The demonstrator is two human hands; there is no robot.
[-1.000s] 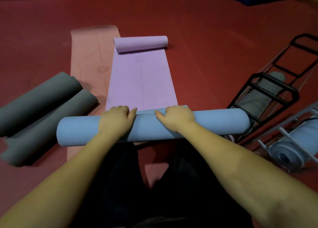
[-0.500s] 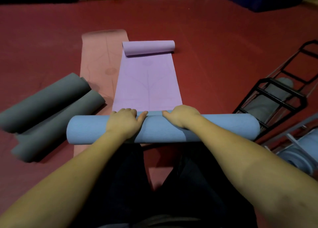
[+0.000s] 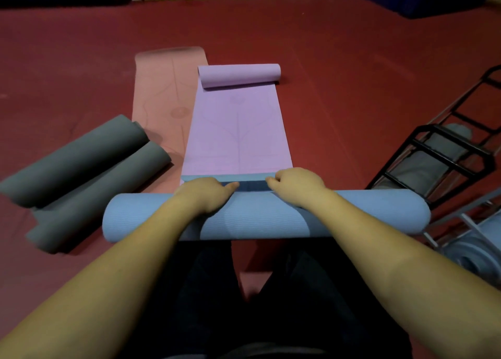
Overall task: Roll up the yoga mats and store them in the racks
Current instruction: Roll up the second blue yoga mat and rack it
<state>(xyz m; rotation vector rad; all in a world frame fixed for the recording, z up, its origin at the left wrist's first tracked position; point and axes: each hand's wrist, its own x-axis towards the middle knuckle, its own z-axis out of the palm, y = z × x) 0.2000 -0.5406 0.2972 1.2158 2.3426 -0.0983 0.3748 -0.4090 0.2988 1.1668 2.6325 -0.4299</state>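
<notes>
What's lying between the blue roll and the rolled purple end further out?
In the head view, the flat purple mat spans that stretch, from the blue roll to its rolled purple end; nothing rests on it.

Single head-worn wide-angle view, facing forward and down, forearms close below, red floor [image 3: 339, 60] stretching away ahead, edges bowed by the lens
</notes>
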